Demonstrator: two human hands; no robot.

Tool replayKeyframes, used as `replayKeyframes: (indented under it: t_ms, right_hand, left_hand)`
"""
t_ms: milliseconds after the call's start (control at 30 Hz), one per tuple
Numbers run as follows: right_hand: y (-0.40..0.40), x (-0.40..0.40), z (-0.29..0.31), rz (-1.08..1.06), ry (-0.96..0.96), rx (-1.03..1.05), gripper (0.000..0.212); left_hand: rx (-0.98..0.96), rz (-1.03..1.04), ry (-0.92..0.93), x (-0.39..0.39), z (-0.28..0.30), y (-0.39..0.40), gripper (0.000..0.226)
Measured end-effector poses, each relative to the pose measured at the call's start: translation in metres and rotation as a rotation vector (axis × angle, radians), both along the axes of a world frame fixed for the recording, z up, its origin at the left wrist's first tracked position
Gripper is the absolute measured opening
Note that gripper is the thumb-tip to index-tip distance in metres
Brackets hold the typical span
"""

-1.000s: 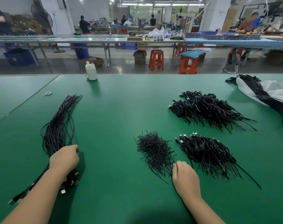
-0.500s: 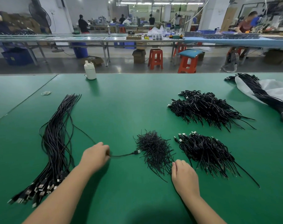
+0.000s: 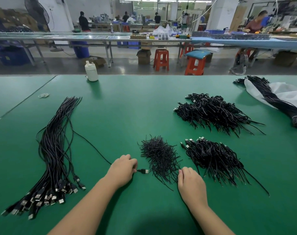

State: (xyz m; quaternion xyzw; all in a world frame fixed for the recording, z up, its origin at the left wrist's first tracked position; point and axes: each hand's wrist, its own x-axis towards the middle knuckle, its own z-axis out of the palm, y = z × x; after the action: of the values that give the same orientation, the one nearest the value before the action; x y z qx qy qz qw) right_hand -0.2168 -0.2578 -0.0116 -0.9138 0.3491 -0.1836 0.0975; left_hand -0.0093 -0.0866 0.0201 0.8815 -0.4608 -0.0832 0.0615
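Note:
My left hand (image 3: 122, 170) pinches a single black USB cable (image 3: 93, 146) just behind its metal plug (image 3: 143, 171), which points right toward a small heap of short black ties (image 3: 158, 155). The cable trails back left to a long bundle of loose USB cables (image 3: 54, 150) lying on the green table (image 3: 127, 107). My right hand (image 3: 190, 185) rests knuckles-up at the heap's near right edge, fingers curled down among the ties. Its fingertips are hidden, so a hold on a tie cannot be seen.
Two piles of coiled black cables lie to the right, one near (image 3: 212, 158) and one farther (image 3: 212, 112). A white bag (image 3: 283, 92) with a tied cable bundle sits far right. A white bottle (image 3: 91, 72) and rubber bands (image 3: 43, 95) are at the back left.
My left hand left the plug end of the long bundle, drew one cable out and carried its plug right to the tie heap. My right hand stayed put.

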Motion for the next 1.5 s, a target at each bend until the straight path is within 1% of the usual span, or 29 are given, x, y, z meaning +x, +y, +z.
replayKeyframes:
  t_ms: [100, 133, 200, 233, 267, 333, 400, 467, 533, 600, 633, 667, 733, 800, 867, 933, 1033, 1133, 1200, 1267, 1300, 1333, 1367, 1400, 1433, 1467, 1500]
  right_hand:
    - [0.000, 0.000, 0.002, -0.001, -0.006, 0.002, 0.028]
    - [0.000, -0.001, 0.002, -0.001, -0.004, 0.010, 0.028]
    - [0.000, -0.002, 0.001, -0.011, -0.024, 0.028, 0.027]
    - [0.000, -0.003, 0.002, -0.018, -0.055, 0.042, 0.026]
    - [0.000, -0.004, 0.003, -0.023, -0.096, 0.057, 0.024]
    - [0.001, -0.007, 0.008, -0.017, -0.171, 0.094, 0.016]
    - [0.005, -0.007, 0.014, 0.015, -0.234, 0.147, 0.011]
    - [0.011, -0.007, 0.027, 0.057, -0.309, 0.258, 0.014]
    - [0.021, -0.004, 0.049, 0.153, -0.360, 0.479, 0.019]
    - [0.033, 0.001, 0.072, 0.291, -0.385, 0.699, 0.021]
    - [0.039, 0.004, 0.080, 0.333, -0.381, 0.771, 0.020]
    - [0.044, 0.007, 0.088, 0.355, -0.369, 0.798, 0.019]
    - [0.051, 0.011, 0.099, 0.364, -0.355, 0.761, 0.024]
    - [0.054, 0.014, 0.106, 0.354, -0.377, 0.732, 0.032]
    - [0.057, 0.017, 0.110, 0.366, -0.413, 0.783, 0.035]
    - [0.061, 0.019, 0.112, 0.390, -0.422, 0.845, 0.038]
    - [0.065, 0.021, 0.111, 0.433, -0.400, 0.872, 0.037]
    - [0.067, 0.023, 0.110, 0.446, -0.378, 0.876, 0.028]
    - [0.068, 0.024, 0.108, 0.466, -0.409, 0.916, 0.029]
    - [0.071, 0.025, 0.105, 0.488, -0.472, 1.025, 0.032]
    - [0.074, 0.026, 0.104, 0.492, -0.500, 1.104, 0.032]
    - [0.076, 0.027, 0.102, 0.489, -0.522, 1.191, 0.032]
    - [0.078, 0.029, 0.100, 0.470, -0.537, 1.277, 0.032]
    - [0.080, 0.030, 0.099, 0.439, -0.543, 1.356, 0.032]
    - [0.081, 0.032, 0.097, 0.401, -0.548, 1.429, 0.032]
    - [0.081, 0.034, 0.097, 0.356, -0.562, 1.496, 0.032]
    - [0.079, 0.035, 0.098, 0.317, -0.585, 1.561, 0.033]
  left_hand:
    - [-0.053, -0.026, -0.061, -0.005, -0.003, 0.000, 0.004]
    - [-0.103, -0.005, -0.047, -0.007, -0.001, 0.001, 0.005]
    - [-0.214, 0.067, 0.057, -0.009, 0.007, 0.001, 0.011]
    - [-0.264, 0.103, 0.153, -0.012, 0.012, 0.001, 0.013]
    - [-0.319, 0.136, 0.287, -0.016, 0.018, 0.001, 0.014]
    - [-0.464, 0.179, 0.621, -0.029, 0.031, -0.001, 0.015]
    - [-0.613, 0.175, 0.923, -0.043, 0.041, -0.004, 0.015]
    - [-0.714, 0.171, 1.079, -0.055, 0.050, -0.007, 0.014]
    - [-0.750, 0.172, 1.112, -0.064, 0.057, -0.011, 0.013]
    - [-0.778, 0.160, 1.082, -0.073, 0.062, -0.016, 0.012]
    - [-0.812, 0.162, 1.064, -0.076, 0.065, -0.018, 0.012]
    - [-0.859, 0.170, 1.048, -0.079, 0.069, -0.021, 0.012]
    - [-0.935, 0.187, 1.003, -0.083, 0.076, -0.024, 0.010]
    - [-0.949, 0.185, 1.003, -0.084, 0.082, -0.025, 0.004]
    - [-0.896, 0.153, 1.081, -0.085, 0.086, -0.023, 0.017]
    - [-0.796, 0.075, 1.159, -0.086, 0.089, -0.019, 0.028]
    - [-0.708, -0.007, 1.156, -0.084, 0.090, -0.015, 0.038]
    - [-0.683, -0.031, 1.219, -0.077, 0.090, -0.012, 0.045]
    - [-0.679, -0.057, 1.252, -0.071, 0.089, -0.010, 0.047]
    - [-0.704, -0.058, 1.232, -0.067, 0.090, -0.011, 0.049]
    - [-0.761, -0.054, 1.248, -0.066, 0.093, -0.013, 0.049]
    - [-0.861, -0.059, 1.308, -0.065, 0.097, -0.015, 0.048]
    - [-0.987, -0.069, 1.427, -0.062, 0.103, -0.017, 0.048]
    - [-1.105, -0.082, 1.587, -0.058, 0.112, -0.017, 0.048]
    - [-1.174, -0.106, 1.741, -0.050, 0.122, -0.015, 0.048]
    - [-1.164, -0.159, 1.865, -0.043, 0.133, -0.010, 0.044]
    - [-1.048, -0.214, 1.928, -0.038, 0.143, -0.003, 0.040]
